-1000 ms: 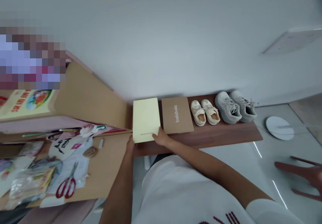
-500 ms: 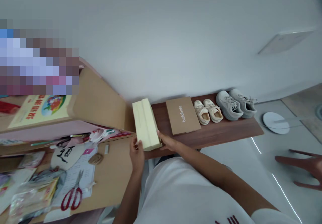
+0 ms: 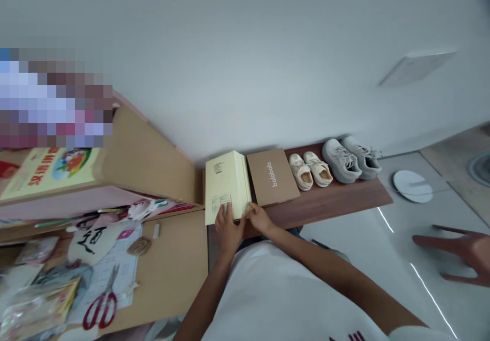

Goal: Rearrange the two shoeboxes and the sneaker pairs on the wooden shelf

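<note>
A pale yellow shoebox (image 3: 225, 183) lies on the dark wooden bench, its broad face with printed labels turned up and left, and a lid seam along its right side. My left hand (image 3: 229, 230) has its fingers on the labelled face at the near end, with the thumb by the near edge. At the near right corner, my right hand (image 3: 262, 220) is closed on the box edge. Right beside it lies a brown cardboard shoebox (image 3: 272, 176) marked "balabala". The undersides of both boxes are hidden.
Small cream shoes (image 3: 311, 171) and larger grey sneakers (image 3: 351, 159) stand farther right on the bench (image 3: 337, 198). To the left, a desk (image 3: 172, 259) holds red-handled scissors (image 3: 101, 305), papers and plastic packets. A reddish stool (image 3: 459, 251) stands on the floor at right.
The yellow shoebox has turned over to the left, bringing its labelled face into view. My left hand has moved right onto that face. My right hand stays at the near right corner.
</note>
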The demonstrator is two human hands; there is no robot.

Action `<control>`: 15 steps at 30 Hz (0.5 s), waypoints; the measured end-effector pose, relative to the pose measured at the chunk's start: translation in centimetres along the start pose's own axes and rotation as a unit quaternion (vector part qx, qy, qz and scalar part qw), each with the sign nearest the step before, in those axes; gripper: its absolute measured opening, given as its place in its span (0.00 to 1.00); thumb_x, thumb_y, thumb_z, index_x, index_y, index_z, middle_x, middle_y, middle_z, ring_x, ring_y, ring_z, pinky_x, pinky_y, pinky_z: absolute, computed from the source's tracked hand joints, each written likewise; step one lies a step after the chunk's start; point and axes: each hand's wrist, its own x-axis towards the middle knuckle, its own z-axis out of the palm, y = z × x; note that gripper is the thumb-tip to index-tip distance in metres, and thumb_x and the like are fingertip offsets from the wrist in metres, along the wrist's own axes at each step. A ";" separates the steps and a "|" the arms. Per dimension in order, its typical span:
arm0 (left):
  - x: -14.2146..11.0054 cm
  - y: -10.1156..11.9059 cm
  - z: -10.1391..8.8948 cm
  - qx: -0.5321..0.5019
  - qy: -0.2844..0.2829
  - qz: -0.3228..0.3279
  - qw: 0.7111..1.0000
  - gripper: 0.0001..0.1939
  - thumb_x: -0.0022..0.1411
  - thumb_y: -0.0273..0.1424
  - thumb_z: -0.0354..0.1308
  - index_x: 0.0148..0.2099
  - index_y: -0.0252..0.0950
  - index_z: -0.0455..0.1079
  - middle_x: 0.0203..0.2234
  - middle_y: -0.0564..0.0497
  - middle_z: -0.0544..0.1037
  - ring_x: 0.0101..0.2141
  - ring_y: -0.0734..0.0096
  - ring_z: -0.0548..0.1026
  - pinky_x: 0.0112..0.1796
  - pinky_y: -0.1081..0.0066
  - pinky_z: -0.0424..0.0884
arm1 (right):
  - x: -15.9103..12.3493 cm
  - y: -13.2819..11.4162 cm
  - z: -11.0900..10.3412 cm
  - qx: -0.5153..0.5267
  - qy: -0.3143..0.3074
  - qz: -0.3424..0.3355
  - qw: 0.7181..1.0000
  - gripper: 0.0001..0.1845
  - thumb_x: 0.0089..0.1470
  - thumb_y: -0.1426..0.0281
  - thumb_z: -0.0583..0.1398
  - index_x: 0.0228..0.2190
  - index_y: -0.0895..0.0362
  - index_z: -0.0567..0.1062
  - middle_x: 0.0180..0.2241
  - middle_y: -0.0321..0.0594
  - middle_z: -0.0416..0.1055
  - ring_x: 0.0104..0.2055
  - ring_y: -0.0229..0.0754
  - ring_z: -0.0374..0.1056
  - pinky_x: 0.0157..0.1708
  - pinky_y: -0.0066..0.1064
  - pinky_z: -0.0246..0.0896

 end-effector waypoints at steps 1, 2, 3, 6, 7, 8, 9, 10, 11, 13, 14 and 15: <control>-0.1 -0.1 0.3 -0.006 -0.011 -0.001 1.000 0.35 0.64 0.44 0.58 0.67 0.30 0.62 0.66 0.30 0.61 0.66 0.41 0.58 0.62 0.43 0.56 | -0.5 -0.3 -0.5 -0.020 0.003 -0.035 0.999 0.20 0.57 0.62 0.59 0.50 0.53 0.77 0.53 0.46 0.74 0.60 0.50 0.67 0.61 0.48 0.61; -0.2 -0.2 0.5 -0.018 -0.017 0.001 1.000 0.35 0.63 0.44 0.58 0.67 0.30 0.62 0.67 0.29 0.59 0.67 0.40 0.56 0.62 0.42 0.56 | -1.0 -0.6 -1.2 -0.035 0.009 -0.067 0.997 0.19 0.57 0.62 0.59 0.49 0.52 0.78 0.55 0.46 0.73 0.61 0.50 0.65 0.62 0.47 0.60; -0.3 -0.3 0.7 -0.035 -0.019 0.007 0.999 0.35 0.63 0.43 0.59 0.66 0.30 0.63 0.67 0.29 0.59 0.67 0.40 0.56 0.63 0.42 0.56 | -1.5 -0.9 -2.2 -0.046 0.016 -0.099 0.994 0.18 0.58 0.63 0.59 0.48 0.52 0.78 0.57 0.46 0.71 0.62 0.49 0.65 0.62 0.46 0.61; -0.5 0.0 1.6 -0.121 -0.011 0.034 0.992 0.29 0.65 0.41 0.57 0.65 0.34 0.65 0.66 0.34 0.62 0.67 0.49 0.58 0.64 0.46 0.56 | -1.7 -0.8 -6.7 -0.089 0.091 -0.166 0.978 0.18 0.59 0.65 0.57 0.49 0.52 0.77 0.59 0.47 0.69 0.63 0.48 0.63 0.63 0.46 0.59; -0.4 0.6 2.1 -0.160 -0.026 0.033 0.986 0.27 0.66 0.40 0.56 0.64 0.36 0.66 0.65 0.36 0.65 0.66 0.52 0.61 0.64 0.49 0.58 | -1.3 -0.4 -8.4 -0.110 0.146 -0.162 0.970 0.18 0.59 0.66 0.56 0.50 0.53 0.76 0.59 0.49 0.68 0.64 0.48 0.62 0.65 0.48 0.56; -0.2 1.3 2.9 -0.200 -0.056 0.017 0.978 0.26 0.67 0.39 0.55 0.63 0.36 0.66 0.63 0.37 0.67 0.64 0.54 0.65 0.63 0.52 0.61 | -0.8 0.2 -10.1 -0.133 0.201 -0.144 0.960 0.20 0.59 0.67 0.56 0.52 0.54 0.74 0.60 0.51 0.68 0.65 0.50 0.60 0.65 0.52 0.54; 0.2 2.3 3.8 -0.237 -0.097 -0.012 0.967 0.25 0.67 0.38 0.54 0.63 0.36 0.66 0.61 0.37 0.70 0.62 0.56 0.68 0.61 0.54 0.64 | -0.2 0.9 -11.6 -0.156 0.243 -0.116 0.950 0.23 0.58 0.67 0.56 0.54 0.56 0.73 0.60 0.53 0.66 0.67 0.52 0.57 0.66 0.55 0.52; 0.7 3.4 4.8 -0.267 -0.138 -0.048 0.953 0.25 0.67 0.37 0.54 0.63 0.35 0.66 0.59 0.36 0.72 0.60 0.56 0.71 0.60 0.56 0.66 | 0.5 1.6 -13.0 -0.175 0.266 -0.082 0.945 0.26 0.57 0.67 0.55 0.56 0.59 0.70 0.61 0.56 0.65 0.68 0.55 0.54 0.66 0.56 0.50; 1.3 4.6 5.8 -0.289 -0.168 -0.086 0.939 0.26 0.67 0.36 0.54 0.64 0.34 0.65 0.58 0.36 0.73 0.58 0.57 0.72 0.59 0.57 0.67 | 1.3 2.2 -14.2 -0.189 0.266 -0.045 0.944 0.29 0.57 0.66 0.56 0.59 0.62 0.68 0.63 0.58 0.63 0.69 0.56 0.53 0.67 0.56 0.49; 2.5 6.9 7.5 -0.310 -0.183 -0.140 0.922 0.27 0.67 0.35 0.53 0.66 0.33 0.62 0.58 0.37 0.74 0.58 0.58 0.72 0.60 0.58 0.65 | 2.6 3.3 -15.9 -0.197 0.225 0.019 0.954 0.37 0.57 0.63 0.56 0.63 0.67 0.61 0.65 0.61 0.59 0.70 0.58 0.51 0.67 0.53 0.49; 3.0 7.9 8.0 -0.312 -0.174 -0.152 0.922 0.28 0.67 0.35 0.52 0.67 0.34 0.61 0.58 0.38 0.74 0.59 0.58 0.71 0.61 0.57 0.64 | 3.1 3.6 -16.5 -0.190 0.197 0.040 0.961 0.40 0.56 0.60 0.57 0.65 0.67 0.58 0.66 0.60 0.58 0.71 0.58 0.51 0.68 0.51 0.48; 3.2 8.7 8.2 -0.308 -0.160 -0.154 0.925 0.28 0.68 0.35 0.50 0.68 0.34 0.60 0.60 0.38 0.73 0.60 0.58 0.70 0.62 0.57 0.62 | 3.4 3.8 -17.0 -0.174 0.172 0.057 0.968 0.44 0.56 0.57 0.58 0.67 0.66 0.56 0.67 0.59 0.56 0.71 0.57 0.50 0.68 0.50 0.48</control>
